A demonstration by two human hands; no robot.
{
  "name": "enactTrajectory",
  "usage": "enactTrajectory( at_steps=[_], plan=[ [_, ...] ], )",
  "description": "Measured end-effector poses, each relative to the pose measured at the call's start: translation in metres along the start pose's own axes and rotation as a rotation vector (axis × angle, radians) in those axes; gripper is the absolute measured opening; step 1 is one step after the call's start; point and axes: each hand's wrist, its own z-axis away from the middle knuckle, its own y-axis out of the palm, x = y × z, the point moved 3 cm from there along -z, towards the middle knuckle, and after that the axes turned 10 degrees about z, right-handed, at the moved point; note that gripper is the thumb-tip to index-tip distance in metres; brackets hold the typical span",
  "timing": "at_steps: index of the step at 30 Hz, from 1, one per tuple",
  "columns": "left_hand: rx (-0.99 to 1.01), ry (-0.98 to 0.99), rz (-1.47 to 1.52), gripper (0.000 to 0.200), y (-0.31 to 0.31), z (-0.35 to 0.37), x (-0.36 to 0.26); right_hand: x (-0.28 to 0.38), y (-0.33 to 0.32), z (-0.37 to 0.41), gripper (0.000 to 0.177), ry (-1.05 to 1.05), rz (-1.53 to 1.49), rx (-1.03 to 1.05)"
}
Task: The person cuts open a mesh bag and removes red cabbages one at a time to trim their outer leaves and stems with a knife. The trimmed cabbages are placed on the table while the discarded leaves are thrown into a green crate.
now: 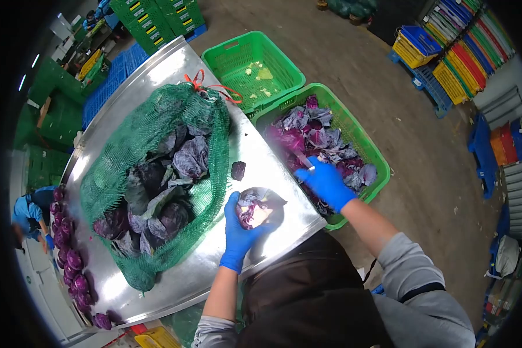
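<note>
My left hand (242, 232), in a blue glove, is closed round a cut red cabbage (254, 210) at the front right of the metal table (284, 197). The cabbage shows a pale cut base. My right hand (326, 184), also gloved in blue, grips a knife (305, 161) over a green crate (372, 158) of loose purple leaves (325, 139). The blade is blurred, with a smeared purple piece (287, 139) near its tip. Left of my left hand lies a green mesh bag (122, 139) with dark cabbages (190, 156) inside, and a small dark leaf piece (238, 170) is beside it.
Peeled purple cabbages (75, 259) line the table's left edge, near a person in blue (31, 209). Behind the leaf crate stands another green crate (252, 43) with pale scraps. Stacked coloured crates (458, 64) are at the far right, and green crates (156, 23) at the back left.
</note>
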Motion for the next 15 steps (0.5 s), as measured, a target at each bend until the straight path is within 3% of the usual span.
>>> enactTrajectory(
  at_steps=[2,3,4,6,8,10,11,12,14,15],
  plan=[
    [0.135,0.101,-0.178,0.106,-0.005,-0.008,0.002,0.030,0.037,0.015,0.049,-0.268,-0.254,-0.007],
    [0.078,0.148,-0.242,0.105,0.000,-0.005,0.000,0.051,0.036,0.022,0.050,-0.337,-0.239,0.031],
    [0.002,0.074,-0.084,0.102,0.026,0.003,-0.034,0.072,0.028,0.031,0.050,-0.406,-0.227,0.077],
    [-0.165,0.163,-0.575,0.103,0.024,0.011,-0.017,0.091,0.014,0.034,0.046,-0.373,-0.220,0.153],
    [-0.173,0.121,-0.412,0.108,0.027,0.007,-0.017,0.087,0.013,0.024,0.042,-0.336,-0.200,0.224],
    [-0.061,0.052,-0.171,0.111,0.024,0.007,-0.022,0.074,0.020,0.011,0.032,-0.471,0.045,0.050],
    [-0.020,0.190,-0.476,0.111,0.009,0.007,-0.008,0.062,0.018,-0.002,0.031,-0.338,-0.013,0.103],
    [-0.026,0.190,-0.480,0.111,0.006,0.011,-0.007,0.048,0.014,-0.011,0.030,-0.202,-0.072,0.161],
    [-0.006,0.088,-0.163,0.110,0.000,0.013,-0.004,-0.005,0.016,-0.031,0.036,0.126,0.135,0.052],
    [0.024,0.072,-0.179,0.112,-0.002,0.012,-0.005,0.006,0.006,-0.026,0.036,0.120,0.137,0.054]
  ],
)
